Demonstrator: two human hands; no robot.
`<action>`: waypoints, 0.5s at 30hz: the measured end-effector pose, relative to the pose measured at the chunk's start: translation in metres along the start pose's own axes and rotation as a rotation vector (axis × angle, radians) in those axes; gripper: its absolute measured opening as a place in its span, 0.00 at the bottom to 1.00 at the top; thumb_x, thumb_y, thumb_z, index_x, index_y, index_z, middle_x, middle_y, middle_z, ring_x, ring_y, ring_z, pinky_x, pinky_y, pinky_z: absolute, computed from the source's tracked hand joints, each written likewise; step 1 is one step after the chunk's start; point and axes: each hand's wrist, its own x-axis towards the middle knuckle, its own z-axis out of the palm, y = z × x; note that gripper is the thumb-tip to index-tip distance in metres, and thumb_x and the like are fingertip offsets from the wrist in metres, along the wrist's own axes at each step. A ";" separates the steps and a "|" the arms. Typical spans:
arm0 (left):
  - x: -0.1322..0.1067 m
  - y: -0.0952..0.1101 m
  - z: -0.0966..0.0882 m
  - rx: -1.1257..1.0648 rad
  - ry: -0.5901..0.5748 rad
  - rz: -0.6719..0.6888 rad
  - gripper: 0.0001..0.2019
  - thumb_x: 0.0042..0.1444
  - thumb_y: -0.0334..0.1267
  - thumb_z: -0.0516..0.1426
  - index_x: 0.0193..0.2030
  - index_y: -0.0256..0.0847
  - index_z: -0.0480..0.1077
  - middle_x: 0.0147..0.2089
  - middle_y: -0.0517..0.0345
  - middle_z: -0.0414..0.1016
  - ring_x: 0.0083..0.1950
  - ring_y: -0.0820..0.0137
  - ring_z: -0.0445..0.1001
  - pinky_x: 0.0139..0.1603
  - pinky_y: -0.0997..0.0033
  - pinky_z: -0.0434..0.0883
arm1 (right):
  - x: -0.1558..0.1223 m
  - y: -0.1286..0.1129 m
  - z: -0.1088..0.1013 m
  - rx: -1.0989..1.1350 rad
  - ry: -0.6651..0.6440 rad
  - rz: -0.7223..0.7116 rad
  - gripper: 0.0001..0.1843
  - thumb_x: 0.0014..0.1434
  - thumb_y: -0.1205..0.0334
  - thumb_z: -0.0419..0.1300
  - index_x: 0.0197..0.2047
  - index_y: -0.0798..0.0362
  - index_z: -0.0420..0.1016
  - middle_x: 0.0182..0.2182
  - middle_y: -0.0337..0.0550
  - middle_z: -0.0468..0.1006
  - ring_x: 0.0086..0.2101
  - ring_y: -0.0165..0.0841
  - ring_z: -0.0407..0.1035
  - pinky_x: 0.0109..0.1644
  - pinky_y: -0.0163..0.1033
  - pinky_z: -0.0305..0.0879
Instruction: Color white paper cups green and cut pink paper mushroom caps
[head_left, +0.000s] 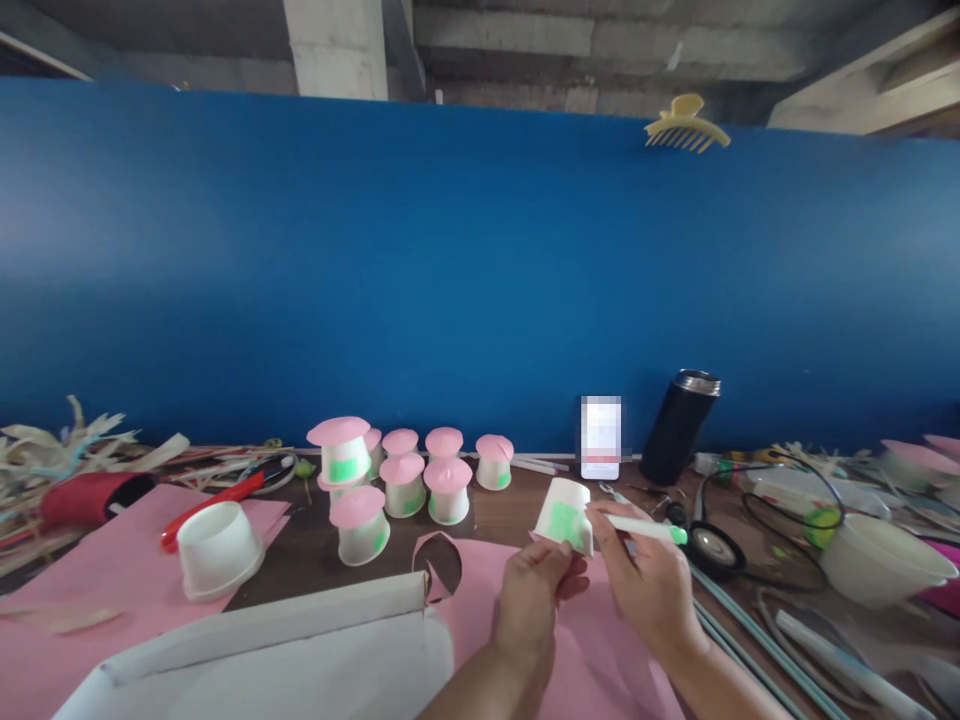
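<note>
A blue wall (465, 270) is standing behind. Over the brown bench (510, 515), my left grip (534, 585) is pinching a green-patched white paper cup (564, 505), my right grip (651, 580) a green-ended white pen (646, 527); gentle squeezing should be helping.

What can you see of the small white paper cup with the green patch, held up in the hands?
The small white, tapered cup looks like paper or thin card. It is tilted, narrower end up, with the flared rim below. A bright green, roughly rectangular patch covers part of the side facing the camera. The left hand grips it near the rim; the right hand has fingertips at its right edge, seemingly touching it. It is held over the tabletop.
</note>
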 end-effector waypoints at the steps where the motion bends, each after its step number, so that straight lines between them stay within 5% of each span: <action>1: 0.000 0.000 0.000 0.004 0.002 0.000 0.15 0.40 0.44 0.70 0.25 0.32 0.76 0.27 0.53 0.74 0.32 0.70 0.72 0.36 0.70 0.69 | 0.000 0.000 0.000 -0.001 0.001 0.003 0.16 0.64 0.50 0.52 0.37 0.52 0.75 0.34 0.46 0.81 0.35 0.37 0.75 0.40 0.39 0.69; 15: -0.002 0.000 0.000 0.013 0.003 0.009 0.15 0.40 0.45 0.70 0.25 0.33 0.76 0.26 0.53 0.75 0.32 0.70 0.72 0.37 0.69 0.69 | 0.000 -0.002 0.000 -0.003 -0.011 0.020 0.16 0.63 0.50 0.53 0.34 0.51 0.75 0.31 0.45 0.81 0.33 0.37 0.75 0.39 0.39 0.68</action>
